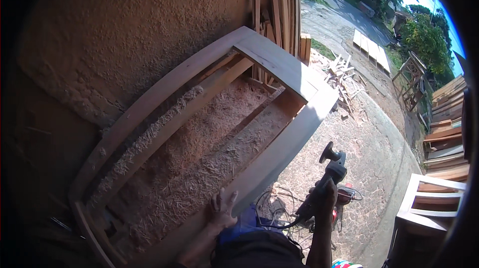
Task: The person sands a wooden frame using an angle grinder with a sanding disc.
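My right hand (327, 194) is wrapped around the dark body of an angle grinder (336, 167), held up to the right of a large wooden frame. A round disc shows at the tool's far end, and a black cord trails from its near end. The pale wooden frame (279, 56) has broad rails and slopes from lower left to upper right. On its near rail lies my left hand (224, 207), fingers spread over the edge and holding nothing. Curly wood shavings (199, 168) cover the area inside the frame and cling to an inner bar.
A rough wall (164, 13) rises along the frame's far left side, with long boards (282, 3) leaning beside it. Below the grinder, a red tool (345, 194) and tangled cables (277, 203) lie on the ground. Scrap wood (342, 81) is piled beyond; a white frame (431, 200) stands right.
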A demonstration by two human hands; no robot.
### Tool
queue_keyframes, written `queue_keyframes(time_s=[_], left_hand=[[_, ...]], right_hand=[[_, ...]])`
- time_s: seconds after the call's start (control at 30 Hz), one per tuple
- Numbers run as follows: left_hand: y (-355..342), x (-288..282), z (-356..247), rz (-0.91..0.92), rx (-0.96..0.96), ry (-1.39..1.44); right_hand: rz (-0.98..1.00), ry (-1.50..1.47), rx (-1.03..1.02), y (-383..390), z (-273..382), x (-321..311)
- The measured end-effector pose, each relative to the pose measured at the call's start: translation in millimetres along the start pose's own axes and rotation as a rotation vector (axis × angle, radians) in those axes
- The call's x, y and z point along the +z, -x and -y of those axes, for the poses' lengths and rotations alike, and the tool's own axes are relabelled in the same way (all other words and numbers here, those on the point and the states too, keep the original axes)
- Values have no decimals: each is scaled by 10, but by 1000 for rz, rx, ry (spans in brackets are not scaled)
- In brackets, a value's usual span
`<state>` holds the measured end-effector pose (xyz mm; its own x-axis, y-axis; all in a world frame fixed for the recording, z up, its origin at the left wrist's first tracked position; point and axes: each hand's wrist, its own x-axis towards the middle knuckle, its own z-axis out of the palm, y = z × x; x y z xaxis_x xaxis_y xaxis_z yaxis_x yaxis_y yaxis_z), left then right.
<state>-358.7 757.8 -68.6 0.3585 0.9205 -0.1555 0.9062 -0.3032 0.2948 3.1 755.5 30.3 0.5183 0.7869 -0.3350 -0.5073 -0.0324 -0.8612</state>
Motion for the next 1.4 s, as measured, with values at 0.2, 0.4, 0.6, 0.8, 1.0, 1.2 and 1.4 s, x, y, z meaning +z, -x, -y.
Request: queue_keyframes(time_s=[0.2,0.4,0.6,0.8,1.0,1.2,1.4], left_hand=[[11,9,-4,88,-66,-24],[-332,-23,-143,138,-46,40],[-1738,45,-1276,-89,131,576],[-3466,211,-3132,-107,68,1434],[-4813,351,-4569,-214,-180,1810],[-5558,316,-4852,-406,-329,1758],[-5867,377,-4800,-401,-406,1728]], right_hand=[[28,37,13,-667,215,-44],[58,76,41,-1264,456,-15],[193,101,147,-1989,712,62],[324,556,-35,-3206,1077,-48],[553,998,-248,-4393,1670,-238],[696,1019,-188,-5196,1689,-352],[701,952,-177,-5569,1498,-484]])
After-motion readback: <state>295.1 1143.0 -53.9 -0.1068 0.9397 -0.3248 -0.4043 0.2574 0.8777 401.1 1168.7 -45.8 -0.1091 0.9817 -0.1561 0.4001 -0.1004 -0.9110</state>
